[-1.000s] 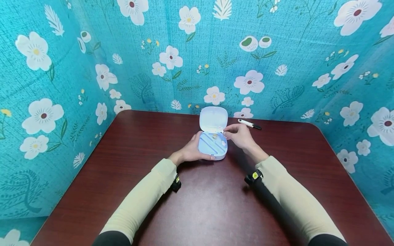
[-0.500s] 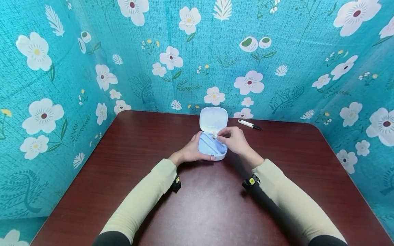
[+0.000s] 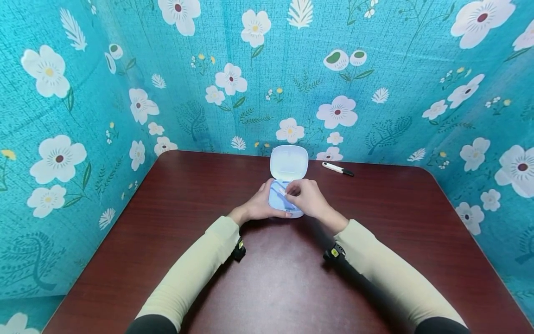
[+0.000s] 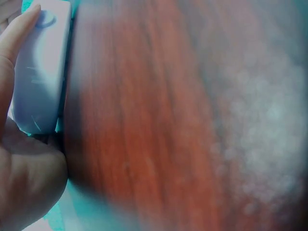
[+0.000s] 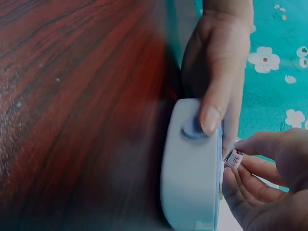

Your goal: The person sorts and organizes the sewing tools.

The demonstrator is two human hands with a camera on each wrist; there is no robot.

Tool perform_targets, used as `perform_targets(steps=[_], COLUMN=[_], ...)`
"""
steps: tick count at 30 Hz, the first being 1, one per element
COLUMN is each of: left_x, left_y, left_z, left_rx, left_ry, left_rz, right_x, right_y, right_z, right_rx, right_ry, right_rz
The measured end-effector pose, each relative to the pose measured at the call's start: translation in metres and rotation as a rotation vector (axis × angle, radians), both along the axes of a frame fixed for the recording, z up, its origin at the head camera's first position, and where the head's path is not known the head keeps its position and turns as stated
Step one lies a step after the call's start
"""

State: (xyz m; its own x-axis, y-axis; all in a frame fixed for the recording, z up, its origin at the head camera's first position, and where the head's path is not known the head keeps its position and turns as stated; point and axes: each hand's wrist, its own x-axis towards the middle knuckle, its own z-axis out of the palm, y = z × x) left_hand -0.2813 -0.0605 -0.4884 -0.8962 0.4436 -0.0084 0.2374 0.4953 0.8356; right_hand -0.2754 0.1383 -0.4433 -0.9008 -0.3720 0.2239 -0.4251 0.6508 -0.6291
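Note:
A pale lavender hinged-lid box (image 3: pixel 277 204) stands on the table, its lid (image 3: pixel 289 162) raised at the back. Slanting dividers split its inside. My left hand (image 3: pixel 259 204) grips the box by its left side, the thumb (image 4: pixel 21 31) at the round button on the front wall. Over the box's middle, my right hand (image 3: pixel 310 198) pinches a small white piece with dark print (image 5: pixel 234 159) between thumb and fingertips. In the head view this hand covers the right part of the compartments.
A white marker with a black end (image 3: pixel 338 168) lies on the dark wooden table (image 3: pixel 200 181), right of the box near the back edge. Blue flowered cloth (image 3: pixel 187 74) hangs behind the table and along its sides.
My right hand has moved left and toward me, from the box's back right corner to over its middle. My left hand and the box have stayed in place.

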Motion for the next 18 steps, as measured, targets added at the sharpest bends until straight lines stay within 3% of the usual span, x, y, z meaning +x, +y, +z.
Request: perform_targets(steps=[10, 18], left_x=[0.000, -0.001], left_y=[-0.001, 0.000], left_z=[0.001, 0.000], left_rx=[0.029, 0.001], left_ry=[0.014, 0.007], left_rz=[-0.008, -0.002], right_x=[0.003, 0.005], right_y=[-0.014, -0.018], right_z=[-0.005, -0.004], right_rx=[0.042, 0.118], right_ry=[0.100, 0.198], right_rz=[0.066, 0.119])
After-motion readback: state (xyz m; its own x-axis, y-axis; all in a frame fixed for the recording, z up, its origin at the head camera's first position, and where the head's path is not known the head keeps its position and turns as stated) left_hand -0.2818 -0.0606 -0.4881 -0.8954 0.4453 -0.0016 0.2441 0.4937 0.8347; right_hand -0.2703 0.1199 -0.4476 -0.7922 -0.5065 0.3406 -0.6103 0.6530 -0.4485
